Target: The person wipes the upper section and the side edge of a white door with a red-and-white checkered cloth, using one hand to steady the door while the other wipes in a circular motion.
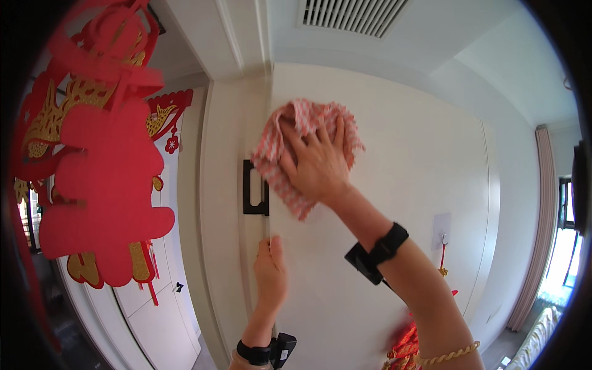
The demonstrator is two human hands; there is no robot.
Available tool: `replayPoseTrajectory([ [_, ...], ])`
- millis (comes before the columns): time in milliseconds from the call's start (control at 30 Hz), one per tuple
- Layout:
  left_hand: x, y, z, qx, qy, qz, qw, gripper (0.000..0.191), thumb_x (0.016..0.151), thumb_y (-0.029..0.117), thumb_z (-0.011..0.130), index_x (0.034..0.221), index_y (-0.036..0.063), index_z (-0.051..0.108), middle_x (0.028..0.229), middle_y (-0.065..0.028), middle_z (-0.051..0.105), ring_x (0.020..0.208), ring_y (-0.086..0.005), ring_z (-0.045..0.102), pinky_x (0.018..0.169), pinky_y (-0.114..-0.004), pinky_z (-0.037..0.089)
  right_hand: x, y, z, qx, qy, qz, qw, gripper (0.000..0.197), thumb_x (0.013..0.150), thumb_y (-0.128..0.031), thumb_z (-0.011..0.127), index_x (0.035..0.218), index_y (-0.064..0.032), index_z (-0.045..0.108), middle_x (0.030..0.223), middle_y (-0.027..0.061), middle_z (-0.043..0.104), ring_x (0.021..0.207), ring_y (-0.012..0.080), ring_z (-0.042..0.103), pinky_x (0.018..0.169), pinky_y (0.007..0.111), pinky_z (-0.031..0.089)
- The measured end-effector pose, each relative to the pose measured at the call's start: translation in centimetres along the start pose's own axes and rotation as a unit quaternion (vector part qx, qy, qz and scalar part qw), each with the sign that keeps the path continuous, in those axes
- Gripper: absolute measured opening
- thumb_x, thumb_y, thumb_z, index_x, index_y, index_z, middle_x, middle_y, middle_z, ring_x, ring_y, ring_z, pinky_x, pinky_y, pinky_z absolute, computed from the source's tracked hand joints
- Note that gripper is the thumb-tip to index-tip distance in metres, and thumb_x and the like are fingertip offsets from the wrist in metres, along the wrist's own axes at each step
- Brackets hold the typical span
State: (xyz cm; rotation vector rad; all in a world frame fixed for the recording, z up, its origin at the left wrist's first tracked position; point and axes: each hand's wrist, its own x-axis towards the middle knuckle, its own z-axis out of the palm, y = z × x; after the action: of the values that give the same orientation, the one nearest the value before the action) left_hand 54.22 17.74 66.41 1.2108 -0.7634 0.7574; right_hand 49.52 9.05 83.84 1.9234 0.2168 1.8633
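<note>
My right hand (320, 166) lies spread on a pink and white checked cloth (277, 134) and presses it flat against the upper part of a white door panel (393, 152). Lower down, my left hand (272, 268) grips the panel's left edge, thumb on the face and fingers curled around the side. Between the two, a black rectangular strike plate or handle plate (248, 187) sits at the frame, just left of the cloth. Both wrists carry black straps with small devices.
Red and gold paper decorations (106, 185) hang close at the left, before a white door (162, 319). A hook (443, 233) with a red cord and a red ornament (404, 342) are on the panel's lower right. A vent (354, 16) is overhead; a curtain (532, 231) hangs right.
</note>
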Motion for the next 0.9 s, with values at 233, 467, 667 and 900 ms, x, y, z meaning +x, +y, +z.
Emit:
replayPoseTrajectory([
  [233,0.2,-0.3,-0.5,0.021,-0.021,-0.011,1.000,0.040,0.097,0.036,0.038,0.087,-0.0013,0.048,0.071,-0.0162,0.052,0.061,-0.0281,0.050,0.059,-0.037,0.042,6.6,1.1,2.2,-0.043,-0.006,0.034,0.998,0.054,0.087,-0.041,0.036,0.136,-0.0187,0.038,0.128,0.0156,0.050,0.129,0.0379,0.030,0.106,0.062,0.004],
  [467,-0.1,-0.1,0.0,-0.002,-0.025,0.026,0.999,0.040,0.097,0.036,0.038,0.085,-0.0012,0.046,0.068,-0.0171,0.050,0.058,-0.0299,0.048,0.054,-0.038,0.040,10.9,3.8,2.6,-0.060,-0.008,0.062,0.996,0.054,0.089,-0.041,0.024,0.140,-0.0233,0.032,0.135,0.0118,0.043,0.132,0.0334,0.026,0.106,0.061,0.004],
  [667,0.0,-0.7,-0.6,0.011,-0.022,0.022,0.999,0.040,0.098,0.034,0.038,0.083,-0.0015,0.046,0.063,-0.0159,0.047,0.055,-0.0274,0.045,0.052,-0.036,0.038,7.8,2.5,3.2,-0.046,0.019,0.045,0.998,0.054,0.089,-0.040,0.026,0.139,-0.0208,0.034,0.130,0.0145,0.047,0.130,0.0346,0.030,0.106,0.060,0.006],
  [900,0.1,-0.9,0.3,0.004,-0.025,0.012,1.000,0.039,0.098,0.033,0.037,0.083,-0.0019,0.047,0.066,-0.0160,0.049,0.057,-0.0260,0.046,0.055,-0.035,0.039,1.3,1.3,2.4,-0.034,0.048,0.002,0.998,0.050,0.088,-0.037,0.034,0.134,-0.0179,0.042,0.119,0.0160,0.056,0.126,0.0370,0.035,0.106,0.060,0.008],
])
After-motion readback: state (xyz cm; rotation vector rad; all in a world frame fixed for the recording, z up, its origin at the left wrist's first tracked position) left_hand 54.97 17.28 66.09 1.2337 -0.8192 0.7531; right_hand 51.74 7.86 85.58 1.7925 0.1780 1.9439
